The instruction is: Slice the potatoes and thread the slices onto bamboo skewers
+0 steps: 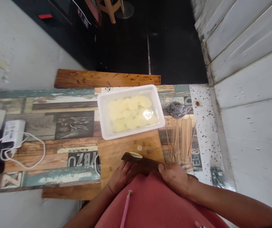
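My right hand (pixel 175 177) is closed on the handle of a dark knife (pixel 142 161), whose blade lies across the near part of a wooden cutting board (pixel 117 148). A pale potato slice (pixel 136 155) rests on the blade, and a small bit (pixel 139 147) lies on the board beyond it. My left hand (pixel 121 177) sits under the blade's left end with fingers curled; what they hold is hidden. Beyond the board stands a white plastic tub (pixel 102 110) with several pale potato slices (pixel 131 114) in water.
A bundle of wooden skewers (pixel 181 139) lies right of the board, with a grey cloth (pixel 178 109) behind it. A white charger (pixel 14 133) and its cable (pixel 31 148) lie at the left. A wooden bench (pixel 102 78) and a white wall (pixel 252 79) border the patterned table (pixel 62 126).
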Demonstrator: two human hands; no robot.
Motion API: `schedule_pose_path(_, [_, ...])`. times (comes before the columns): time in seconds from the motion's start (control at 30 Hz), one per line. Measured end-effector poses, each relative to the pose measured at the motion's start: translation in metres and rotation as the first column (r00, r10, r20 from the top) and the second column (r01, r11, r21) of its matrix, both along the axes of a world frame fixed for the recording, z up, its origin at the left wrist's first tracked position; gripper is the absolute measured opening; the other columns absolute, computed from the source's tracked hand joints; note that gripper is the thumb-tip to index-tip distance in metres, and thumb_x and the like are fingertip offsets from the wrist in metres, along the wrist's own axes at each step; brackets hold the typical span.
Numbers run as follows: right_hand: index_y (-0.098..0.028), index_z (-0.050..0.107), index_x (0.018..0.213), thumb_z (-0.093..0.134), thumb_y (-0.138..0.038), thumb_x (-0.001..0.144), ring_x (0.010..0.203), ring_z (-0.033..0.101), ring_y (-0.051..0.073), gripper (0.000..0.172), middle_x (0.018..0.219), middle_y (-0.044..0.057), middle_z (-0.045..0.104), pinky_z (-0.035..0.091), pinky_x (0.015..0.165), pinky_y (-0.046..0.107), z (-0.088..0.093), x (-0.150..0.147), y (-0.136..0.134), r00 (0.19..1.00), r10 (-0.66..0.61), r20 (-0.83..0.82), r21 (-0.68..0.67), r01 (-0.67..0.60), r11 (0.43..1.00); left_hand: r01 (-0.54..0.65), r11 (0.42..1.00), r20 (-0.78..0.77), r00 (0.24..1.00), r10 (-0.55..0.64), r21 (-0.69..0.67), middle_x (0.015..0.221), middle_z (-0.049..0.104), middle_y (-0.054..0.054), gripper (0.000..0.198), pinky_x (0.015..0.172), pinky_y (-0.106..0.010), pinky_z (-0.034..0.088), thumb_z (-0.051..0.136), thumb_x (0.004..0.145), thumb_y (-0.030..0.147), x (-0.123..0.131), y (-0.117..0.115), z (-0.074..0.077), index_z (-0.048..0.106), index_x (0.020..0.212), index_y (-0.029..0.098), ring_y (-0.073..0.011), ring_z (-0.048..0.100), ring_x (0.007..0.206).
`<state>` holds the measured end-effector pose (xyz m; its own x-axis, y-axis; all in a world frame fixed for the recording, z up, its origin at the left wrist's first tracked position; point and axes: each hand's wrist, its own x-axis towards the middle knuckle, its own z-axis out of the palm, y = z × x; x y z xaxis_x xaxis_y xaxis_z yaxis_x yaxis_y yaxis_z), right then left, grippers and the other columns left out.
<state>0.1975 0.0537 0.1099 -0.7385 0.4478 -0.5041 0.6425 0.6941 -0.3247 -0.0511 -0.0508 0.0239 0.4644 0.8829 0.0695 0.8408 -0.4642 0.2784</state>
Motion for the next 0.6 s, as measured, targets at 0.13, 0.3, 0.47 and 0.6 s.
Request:
schedule_pose_path(0.13, [-0.014,0.059,0.075,0.045,-0.003,0.077,0.056,0.059,0.016,0.018,0.065,0.005,0.065,0.035,0.047,0.025,0.020,0.006,-0.004,1.000,0.010,-0.026,0.034,-0.009,0.999,-0.035,0.996,-0.004,0.999,0.035,-0.087,0.088,0.058,-0.008,0.025,0.070,-0.032,0.050,0.043,0.087,0.026,-0.001,-0.007,-0.004,0.061,0.103,0.022,-0.0191,0.055,0.083])
schedule_pose_path(0.3, [-0.015,0.060,0.077,0.046,-0.004,0.077,0.055,0.058,0.015,0.017,0.064,0.004,0.065,0.032,0.046,0.025,0.021,0.007,-0.004,1.000,0.013,0.021,-0.002,-0.013,1.000,-0.055,0.989,-0.048,0.998,0.049,-0.136,0.086,0.059,-0.006,0.024,0.071,-0.030,0.050,0.042,0.087,0.023,-0.001,-0.009,-0.006,0.063,0.098,0.022,-0.0173,0.054,0.080])
schedule_pose_path(0.47, [-0.014,0.059,0.077,0.044,-0.005,0.079,0.055,0.058,0.015,0.018,0.065,0.005,0.066,0.032,0.045,0.024,0.018,0.007,-0.002,0.999,0.019,0.033,-0.021,-0.018,1.000,-0.078,0.978,-0.063,0.996,0.067,-0.192,0.090,0.059,-0.007,0.026,0.075,-0.030,0.049,0.039,0.088,0.025,0.000,-0.010,-0.007,0.063,0.096,0.020,-0.0167,0.053,0.084])
schedule_pose_path(0.6, [-0.013,0.059,0.081,0.043,-0.006,0.080,0.057,0.061,0.015,0.017,0.068,0.006,0.067,0.035,0.046,0.023,0.017,0.003,0.002,0.996,0.044,0.072,-0.055,-0.040,0.998,-0.034,0.995,-0.049,0.998,0.029,-0.092,0.093,0.058,-0.008,0.027,0.076,-0.032,0.050,0.038,0.088,0.022,0.000,-0.007,-0.005,0.062,0.101,0.019,-0.0179,0.053,0.087])
